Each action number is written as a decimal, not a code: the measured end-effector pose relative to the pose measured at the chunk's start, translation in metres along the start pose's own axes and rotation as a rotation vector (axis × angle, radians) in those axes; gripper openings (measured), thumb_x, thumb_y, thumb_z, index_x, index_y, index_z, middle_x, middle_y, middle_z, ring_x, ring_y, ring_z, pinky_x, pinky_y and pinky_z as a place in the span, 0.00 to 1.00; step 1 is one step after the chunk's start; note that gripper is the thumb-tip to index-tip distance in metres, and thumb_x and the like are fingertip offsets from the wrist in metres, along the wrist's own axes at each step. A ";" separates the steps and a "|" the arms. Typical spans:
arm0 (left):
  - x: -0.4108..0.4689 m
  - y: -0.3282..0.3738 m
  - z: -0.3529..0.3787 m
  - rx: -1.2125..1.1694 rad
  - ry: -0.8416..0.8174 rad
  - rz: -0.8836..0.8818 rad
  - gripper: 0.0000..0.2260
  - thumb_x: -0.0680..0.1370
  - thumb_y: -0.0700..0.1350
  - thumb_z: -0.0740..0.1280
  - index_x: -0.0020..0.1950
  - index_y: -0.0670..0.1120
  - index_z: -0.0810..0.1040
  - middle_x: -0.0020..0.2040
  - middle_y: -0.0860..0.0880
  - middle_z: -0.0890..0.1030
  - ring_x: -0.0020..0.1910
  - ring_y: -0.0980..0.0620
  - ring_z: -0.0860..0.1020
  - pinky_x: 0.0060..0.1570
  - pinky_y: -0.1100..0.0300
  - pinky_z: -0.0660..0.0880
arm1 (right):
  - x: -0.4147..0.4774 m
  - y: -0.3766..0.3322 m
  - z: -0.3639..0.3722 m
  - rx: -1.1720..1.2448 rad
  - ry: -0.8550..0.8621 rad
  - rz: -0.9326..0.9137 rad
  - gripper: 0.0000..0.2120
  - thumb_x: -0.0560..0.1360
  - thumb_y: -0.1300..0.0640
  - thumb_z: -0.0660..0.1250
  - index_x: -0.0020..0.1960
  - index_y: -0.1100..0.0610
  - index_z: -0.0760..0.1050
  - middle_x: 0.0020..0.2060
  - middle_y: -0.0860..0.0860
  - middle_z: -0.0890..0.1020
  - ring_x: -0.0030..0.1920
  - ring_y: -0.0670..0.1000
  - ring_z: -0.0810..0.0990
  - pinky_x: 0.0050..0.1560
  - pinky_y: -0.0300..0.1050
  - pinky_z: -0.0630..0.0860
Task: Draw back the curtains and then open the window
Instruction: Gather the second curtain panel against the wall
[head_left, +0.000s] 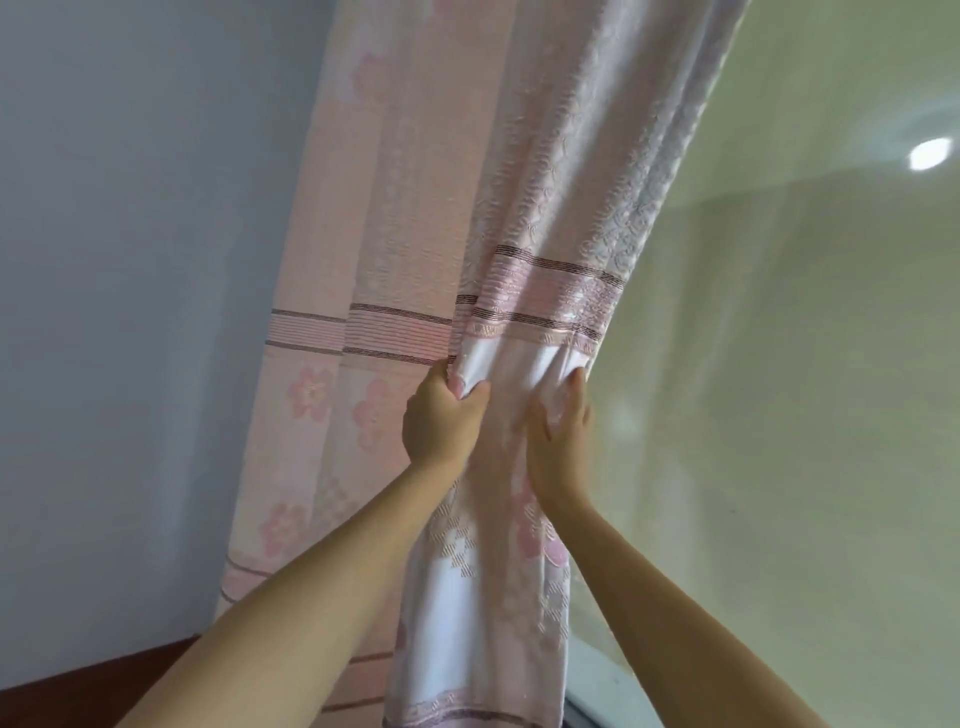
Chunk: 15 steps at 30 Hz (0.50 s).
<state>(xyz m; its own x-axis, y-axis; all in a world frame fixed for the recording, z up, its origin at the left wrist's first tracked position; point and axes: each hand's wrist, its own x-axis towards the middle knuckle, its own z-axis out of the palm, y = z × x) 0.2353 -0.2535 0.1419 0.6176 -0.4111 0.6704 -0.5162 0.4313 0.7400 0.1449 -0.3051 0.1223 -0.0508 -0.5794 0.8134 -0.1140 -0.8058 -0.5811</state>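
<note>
A plain pale blue-grey wall (130, 260) fills the space to the left of the left hand (441, 421), running from the top of the view down past wrist level. Below and to the left of that hand, a dark reddish-brown wooden surface (78, 691) meets the foot of the wall; whether it is floor or furniture cannot be told.

curtain (524, 218): woven pink cloth, raised textured pattern, matt
window (779, 364): smooth glossy glass, reflective
wall (130, 260): smooth, matt paint
</note>
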 end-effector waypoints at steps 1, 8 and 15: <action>0.008 -0.004 -0.004 0.026 -0.001 0.031 0.10 0.71 0.44 0.66 0.35 0.46 0.67 0.32 0.48 0.73 0.43 0.38 0.77 0.39 0.54 0.68 | 0.003 0.004 0.012 -0.077 0.027 0.046 0.22 0.75 0.58 0.60 0.67 0.53 0.59 0.55 0.55 0.68 0.55 0.58 0.71 0.60 0.55 0.70; 0.049 -0.033 -0.013 0.402 0.073 0.316 0.10 0.73 0.46 0.66 0.43 0.39 0.76 0.49 0.40 0.78 0.54 0.38 0.73 0.49 0.47 0.69 | 0.045 -0.015 0.052 -0.612 0.423 -0.396 0.29 0.67 0.59 0.61 0.67 0.54 0.60 0.69 0.65 0.65 0.70 0.60 0.59 0.65 0.61 0.64; 0.066 -0.047 0.011 0.379 0.063 0.230 0.09 0.71 0.44 0.68 0.44 0.38 0.79 0.68 0.37 0.68 0.70 0.34 0.60 0.61 0.36 0.62 | 0.117 -0.103 0.033 -0.356 0.005 -0.160 0.40 0.71 0.32 0.52 0.72 0.58 0.51 0.71 0.62 0.63 0.70 0.63 0.60 0.70 0.62 0.60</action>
<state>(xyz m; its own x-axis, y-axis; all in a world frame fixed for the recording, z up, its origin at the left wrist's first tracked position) 0.2937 -0.3096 0.1525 0.4901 -0.2839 0.8241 -0.8181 0.1764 0.5473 0.1838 -0.2939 0.2768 -0.0095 -0.4484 0.8938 -0.4580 -0.7926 -0.4025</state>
